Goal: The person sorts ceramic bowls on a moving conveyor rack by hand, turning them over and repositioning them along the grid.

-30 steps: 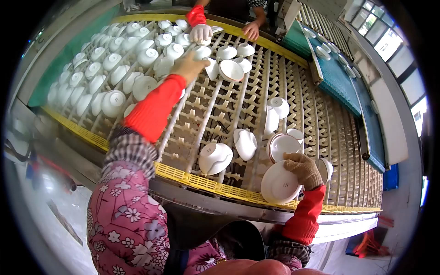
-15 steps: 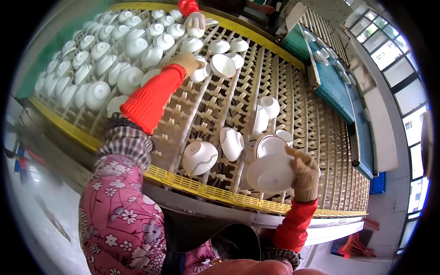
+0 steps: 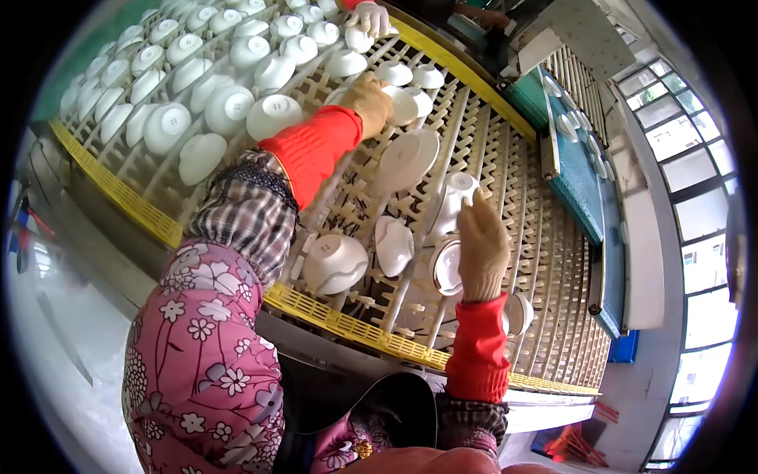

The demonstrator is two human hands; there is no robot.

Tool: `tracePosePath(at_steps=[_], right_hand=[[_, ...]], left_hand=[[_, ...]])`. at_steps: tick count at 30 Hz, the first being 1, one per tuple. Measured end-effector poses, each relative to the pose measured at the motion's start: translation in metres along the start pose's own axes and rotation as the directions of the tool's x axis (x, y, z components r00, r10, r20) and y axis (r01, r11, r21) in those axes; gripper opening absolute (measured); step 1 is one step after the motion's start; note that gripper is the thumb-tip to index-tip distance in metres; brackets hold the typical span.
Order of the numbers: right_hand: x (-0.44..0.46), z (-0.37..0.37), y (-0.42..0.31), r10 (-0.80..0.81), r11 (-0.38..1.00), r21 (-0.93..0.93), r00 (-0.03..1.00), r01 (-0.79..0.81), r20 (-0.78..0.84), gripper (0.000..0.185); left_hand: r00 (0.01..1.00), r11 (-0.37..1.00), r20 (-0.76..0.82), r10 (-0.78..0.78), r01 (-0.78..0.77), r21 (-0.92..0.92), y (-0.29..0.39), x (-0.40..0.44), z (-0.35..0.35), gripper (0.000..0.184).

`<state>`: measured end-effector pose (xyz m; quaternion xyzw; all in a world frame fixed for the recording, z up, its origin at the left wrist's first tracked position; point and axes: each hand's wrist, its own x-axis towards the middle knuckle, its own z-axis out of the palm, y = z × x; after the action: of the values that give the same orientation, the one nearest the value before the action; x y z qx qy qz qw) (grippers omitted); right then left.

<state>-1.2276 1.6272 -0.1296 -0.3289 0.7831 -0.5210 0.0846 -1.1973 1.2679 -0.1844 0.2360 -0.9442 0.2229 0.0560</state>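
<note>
My left hand [image 3: 368, 103], in a tan glove, reaches to the upper middle of the slatted conveyor. Its fingers are curled against a white bowl [image 3: 403, 106], which it partly covers. My right hand [image 3: 483, 243], also gloved, has its fingers stretched upward beside an overturned bowl [image 3: 458, 192]; whether they touch is unclear. Below and left of it lies a brown-rimmed bowl [image 3: 448, 268], partly hidden by the hand. A wide shallow bowl [image 3: 409, 160] rests tilted between my hands. Two more bowls, one overturned [image 3: 335, 263] and one on its side [image 3: 394, 246], sit nearer me.
Several overturned bowls [image 3: 229, 107] crowd the conveyor's left side. A yellow guard strip [image 3: 347, 322] runs along the near edge. Another person's gloved hand [image 3: 369, 19] is on a bowl at the far edge. To the right, a teal belt [image 3: 574, 189] carries more dishes.
The wide bowl has left my right hand and now rests farther up the conveyor. My right hand has moved up and left. My left hand has shifted right, to the brown-rimmed bowl there.
</note>
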Motion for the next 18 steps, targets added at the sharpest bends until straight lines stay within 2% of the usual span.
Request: tracePosePath(at_steps=[1,2,3,4,5,7,8,10,12,13,14,15,16,17,18], right_hand=[[-0.009,-0.009,0.043,-0.196,0.969,-0.137,0.976,0.207,0.090,0.066],[-0.025,-0.021,0.037,-0.271,0.893,-0.295,0.929,0.340,0.250,0.075],[-0.036,-0.031,0.019,-0.307,0.774,-0.416,0.858,0.477,0.412,0.084],[-0.047,-0.029,0.003,-0.250,0.534,-0.648,0.834,0.543,0.492,0.092],[-0.059,-0.034,0.023,-0.166,0.605,-0.645,0.866,0.467,0.471,0.086],[-0.071,-0.041,0.045,-0.344,0.538,-0.679,0.866,0.499,0.363,0.072],[-0.072,-0.046,0.046,-0.265,0.595,-0.667,0.893,0.448,0.363,0.065],[-0.076,-0.056,0.047,-0.101,0.695,-0.636,0.922,0.335,0.374,0.053],[-0.080,-0.060,0.028,0.033,0.676,-0.687,0.920,0.266,0.390,0.045],[-0.082,-0.061,0.019,0.101,0.660,-0.712,0.912,0.237,0.398,0.042],[-0.086,-0.061,0.016,0.130,0.604,-0.754,0.901,0.259,0.413,0.043],[-0.089,-0.060,0.014,0.148,0.699,-0.681,0.887,0.219,0.437,0.045],[-0.093,-0.059,0.010,0.163,0.782,-0.599,0.870,0.173,0.465,0.047],[-0.095,-0.058,0.007,0.175,0.851,-0.510,0.852,0.121,0.493,0.049],[-0.095,-0.054,0.011,0.069,0.918,-0.371,0.865,0.139,0.496,0.051]], left_hand=[[0.996,0.996,0.084,-0.015,0.022,-0.089,-0.003,-0.008,-0.014,0.032],[0.986,0.984,0.164,-0.018,0.046,-0.174,-0.005,-0.018,-0.037,0.029],[0.971,0.965,0.238,-0.012,0.073,-0.252,-0.008,-0.022,-0.054,0.026],[0.990,0.905,0.143,0.002,0.060,-0.422,-0.010,-0.022,-0.046,0.029],[0.999,0.818,0.047,0.015,0.015,-0.574,-0.013,-0.022,-0.037,0.037],[0.989,0.557,0.143,-0.047,0.144,-0.818,-0.015,-0.046,-0.067,0.043],[0.996,0.466,0.027,-0.086,0.064,-0.882,-0.017,-0.049,-0.051,0.042],[0.971,0.437,-0.238,0.012,-0.219,-0.872,-0.043,-0.079,-0.042,0.034],[0.998,0.213,-0.059,0.036,-0.065,-0.975,-0.063,-0.106,-0.065,0.024],[0.985,0.530,-0.091,0.144,-0.155,-0.834,-0.070,-0.125,-0.073,0.021],[0.960,0.762,-0.122,0.251,-0.274,-0.587,-0.078,-0.142,-0.077,0.019],[0.921,0.778,-0.257,0.291,-0.385,-0.498,-0.080,-0.160,-0.072,0.027],[0.992,0.737,-0.039,0.118,-0.114,-0.666,-0.080,-0.175,-0.067,0.033],[0.978,0.633,0.204,-0.030,0.177,-0.754,-0.076,-0.194,-0.093,0.039],[0.982,0.780,0.050,-0.185,0.177,-0.600,-0.075,-0.206,-0.083,0.048]])
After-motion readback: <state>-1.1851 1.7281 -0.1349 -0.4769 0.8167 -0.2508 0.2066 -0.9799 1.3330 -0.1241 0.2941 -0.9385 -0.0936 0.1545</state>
